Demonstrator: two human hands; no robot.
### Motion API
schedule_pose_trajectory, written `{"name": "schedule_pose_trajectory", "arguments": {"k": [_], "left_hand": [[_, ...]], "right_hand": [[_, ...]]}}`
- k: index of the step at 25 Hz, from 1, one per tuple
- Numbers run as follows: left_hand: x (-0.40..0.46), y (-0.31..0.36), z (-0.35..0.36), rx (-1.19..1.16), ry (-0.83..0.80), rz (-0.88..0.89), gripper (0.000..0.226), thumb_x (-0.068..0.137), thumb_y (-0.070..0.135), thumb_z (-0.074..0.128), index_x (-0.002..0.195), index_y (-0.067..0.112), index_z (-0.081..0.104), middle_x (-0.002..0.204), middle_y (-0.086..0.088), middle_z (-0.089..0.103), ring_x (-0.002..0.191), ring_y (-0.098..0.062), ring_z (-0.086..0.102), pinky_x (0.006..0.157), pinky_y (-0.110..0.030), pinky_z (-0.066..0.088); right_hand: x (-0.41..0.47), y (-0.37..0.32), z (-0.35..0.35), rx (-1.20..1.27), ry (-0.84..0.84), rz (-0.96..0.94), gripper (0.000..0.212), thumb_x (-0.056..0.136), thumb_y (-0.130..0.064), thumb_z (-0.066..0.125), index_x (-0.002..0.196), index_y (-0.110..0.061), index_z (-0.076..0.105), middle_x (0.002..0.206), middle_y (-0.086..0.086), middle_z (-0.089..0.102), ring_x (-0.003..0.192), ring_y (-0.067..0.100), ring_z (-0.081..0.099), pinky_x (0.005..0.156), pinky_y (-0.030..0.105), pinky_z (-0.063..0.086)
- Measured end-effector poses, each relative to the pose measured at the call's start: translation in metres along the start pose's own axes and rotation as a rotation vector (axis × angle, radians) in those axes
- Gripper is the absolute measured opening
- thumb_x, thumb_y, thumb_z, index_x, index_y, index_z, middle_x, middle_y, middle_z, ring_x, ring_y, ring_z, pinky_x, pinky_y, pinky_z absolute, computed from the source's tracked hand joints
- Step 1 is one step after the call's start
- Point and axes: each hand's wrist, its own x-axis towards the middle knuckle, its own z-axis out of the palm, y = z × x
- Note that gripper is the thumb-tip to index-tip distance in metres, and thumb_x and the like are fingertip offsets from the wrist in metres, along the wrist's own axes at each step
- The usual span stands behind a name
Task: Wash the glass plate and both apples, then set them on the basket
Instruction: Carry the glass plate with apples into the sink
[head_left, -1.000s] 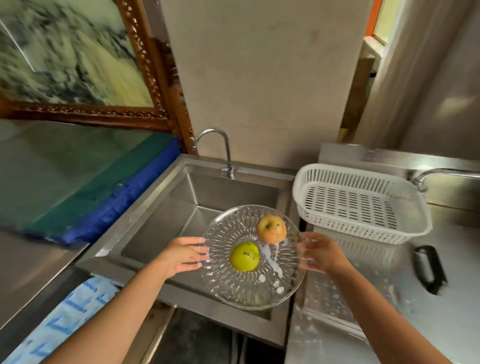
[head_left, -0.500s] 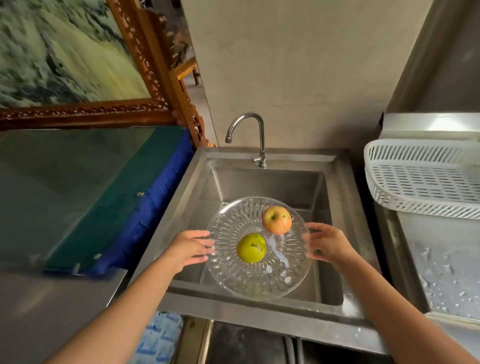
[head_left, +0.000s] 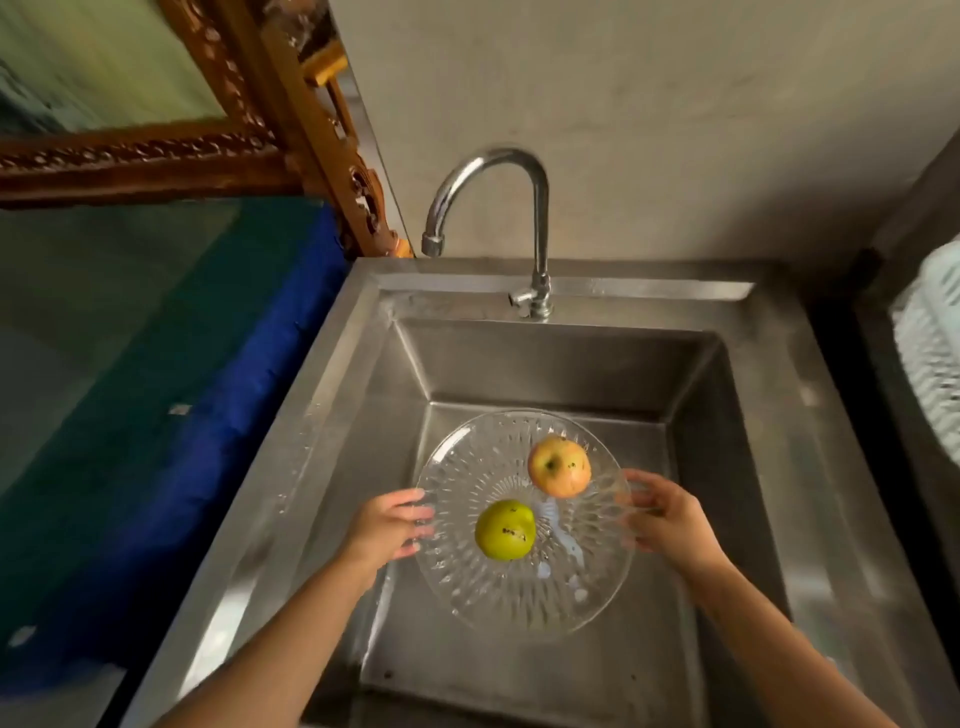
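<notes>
I hold a clear patterned glass plate (head_left: 483, 587) over the steel sink basin. My left hand (head_left: 387, 525) grips its left rim and my right hand (head_left: 667, 519) grips its right rim. A green apple (head_left: 505, 530) with dark specks lies near the plate's middle. A red-yellow apple (head_left: 559, 466) sits toward the far right of the plate. White smears and drops mark the plate between and below the apples. The white plastic basket (head_left: 930, 364) shows only partly at the right edge, blurred.
The sink (head_left: 363, 374) has a curved chrome faucet (head_left: 537, 208) at the back, with no water running. A blue and green covered surface (head_left: 156, 364) lies to the left, below a carved wooden frame (head_left: 291, 114). A steel counter strip separates sink and basket.
Both hands have carried the plate with the apples leftward from near the basket to over the sink basin. The view has swung left, so the basket has slid to the right edge.
</notes>
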Motion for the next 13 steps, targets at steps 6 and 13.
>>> {"name": "schedule_pose_trajectory", "arguments": {"k": [6, 13], "left_hand": [[0.121, -0.04, 0.038, 0.021, 0.014, -0.055, 0.037, 0.089, -0.006, 0.039, 0.121, 0.005, 0.055, 0.098, -0.011, 0.061, 0.075, -0.019, 0.057, 0.06, -0.023, 0.04], [0.212, -0.098, 0.067, 0.061, -0.014, -0.066, 0.039, 0.086, -0.01, 0.048, 0.12, 0.006, 0.057, 0.099, -0.012, 0.066, 0.077, -0.021, 0.064, 0.062, -0.023, 0.046]], "right_hand": [[0.107, 0.072, 0.023, -0.011, 0.048, 0.091, 0.054, 0.076, 0.018, 0.054, 0.124, -0.007, 0.054, 0.102, 0.021, 0.06, 0.082, 0.028, 0.061, 0.069, 0.04, 0.053], [0.18, 0.154, 0.043, 0.0, 0.104, 0.151, 0.053, 0.076, 0.016, 0.058, 0.119, -0.015, 0.055, 0.09, 0.007, 0.06, 0.082, 0.025, 0.06, 0.063, 0.035, 0.053]]}}
